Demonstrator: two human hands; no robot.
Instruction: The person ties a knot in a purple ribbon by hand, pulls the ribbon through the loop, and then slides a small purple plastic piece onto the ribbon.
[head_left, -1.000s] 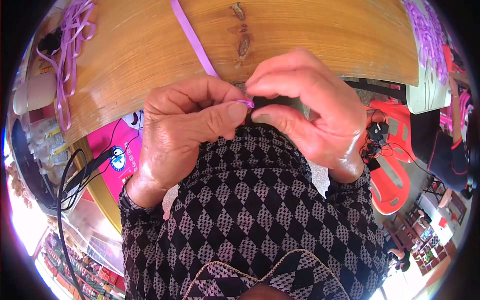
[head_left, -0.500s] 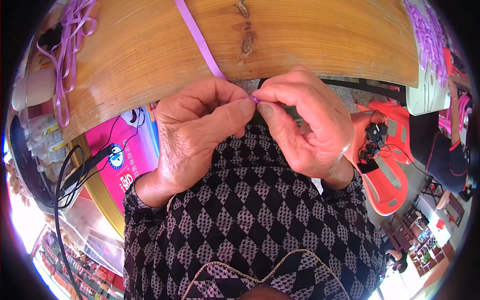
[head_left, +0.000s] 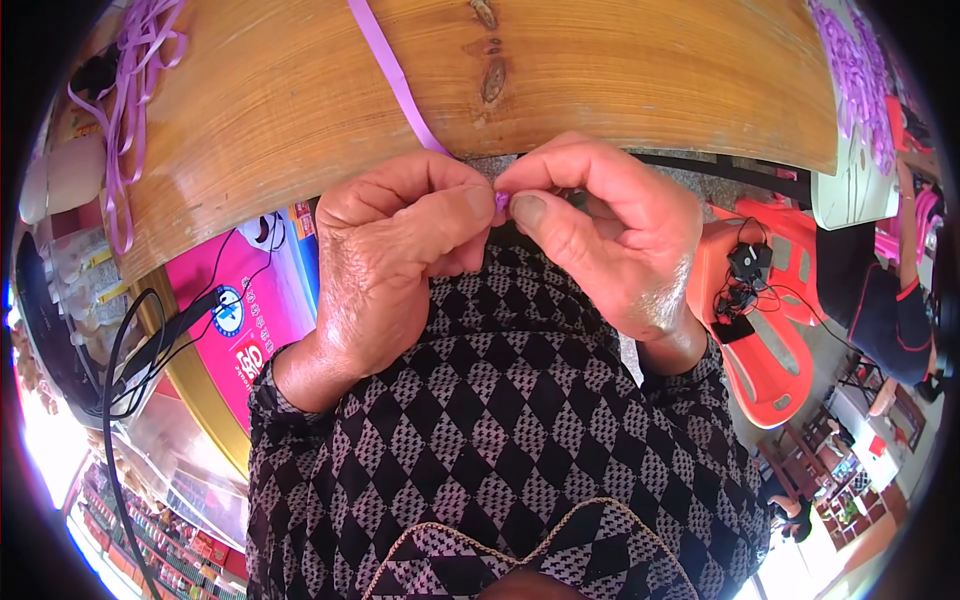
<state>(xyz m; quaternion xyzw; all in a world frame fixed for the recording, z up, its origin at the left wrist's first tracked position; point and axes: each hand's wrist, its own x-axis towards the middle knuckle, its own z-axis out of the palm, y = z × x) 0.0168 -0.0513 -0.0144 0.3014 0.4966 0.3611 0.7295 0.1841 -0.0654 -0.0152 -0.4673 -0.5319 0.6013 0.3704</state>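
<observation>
Purple ribbon (head_left: pixel 395 80) pinched at its end between left hand (head_left: pixel 390 260) and right hand (head_left: pixel 610 240), thumbs pressed together; brought closer than a second before. Slack trailed away across wooden tabletop (head_left: pixel 600 90).

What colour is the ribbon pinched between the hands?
Light purple; the ribbon shows best in the head view, running across the wooden table.

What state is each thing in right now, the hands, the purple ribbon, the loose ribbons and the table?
left hand: closed, pinching the ribbon's end.
right hand: closed, thumb and fingers pinching the same end.
purple ribbon: lying flat across the table, running to the fingertips.
ribbon end: held between both hands, mostly hidden.
loose ribbons: in a tangled bunch at the table's left end.
wooden table: bare wood, glossy.
</observation>
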